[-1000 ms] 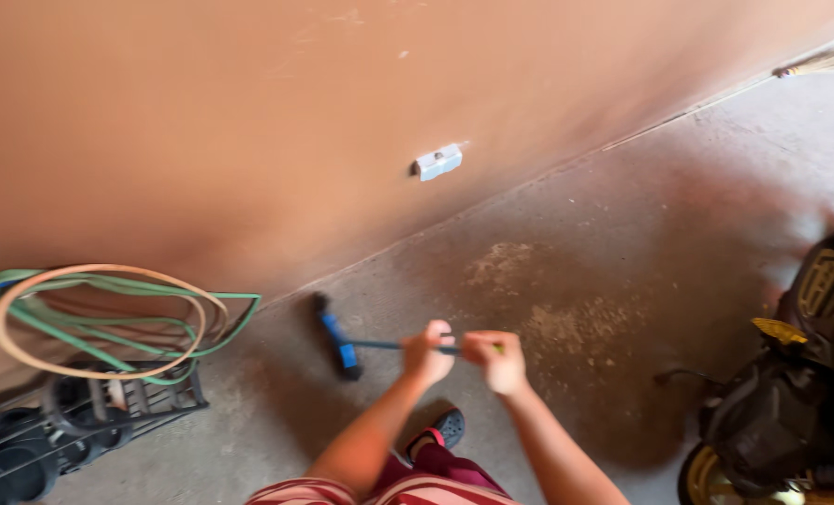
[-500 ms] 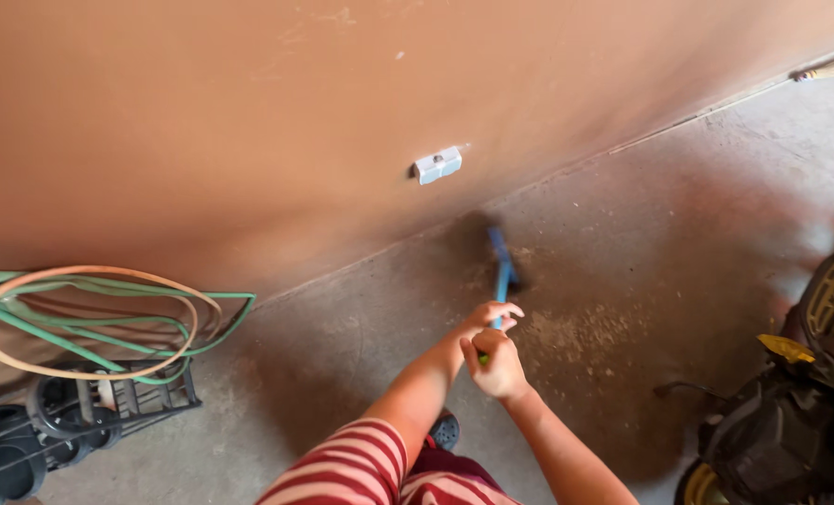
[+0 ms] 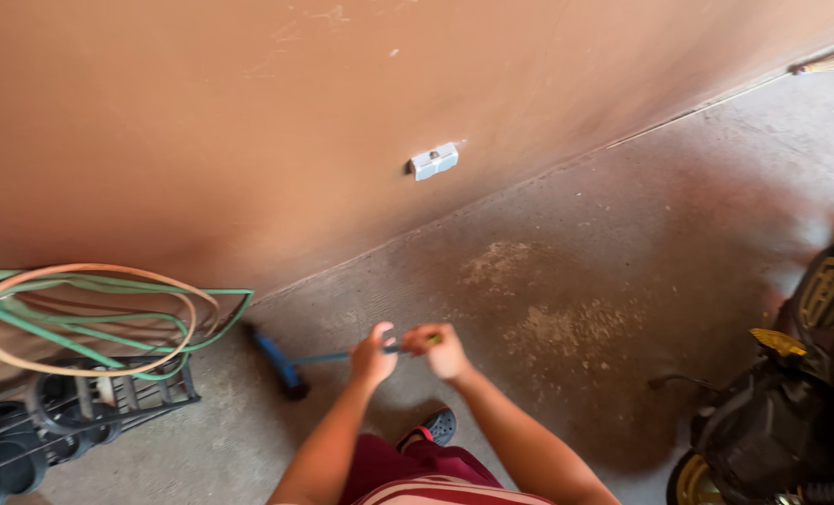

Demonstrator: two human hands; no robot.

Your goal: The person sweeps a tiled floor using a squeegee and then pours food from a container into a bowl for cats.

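Both the left hand (image 3: 373, 356) and right hand (image 3: 445, 351) are closed around the thin handle of a blue-headed broom (image 3: 279, 364), its dark bristles on the floor left of them.

Warm, reddish daylight tints the wall (image 3: 202, 112) and the floor (image 3: 623, 234) beside it — bright, no glare. A soft shadow lies on the floor below the hands. Motion blur smears the broom (image 3: 281, 367) and the hose (image 3: 89, 318) by the wall — edges bend slightly.
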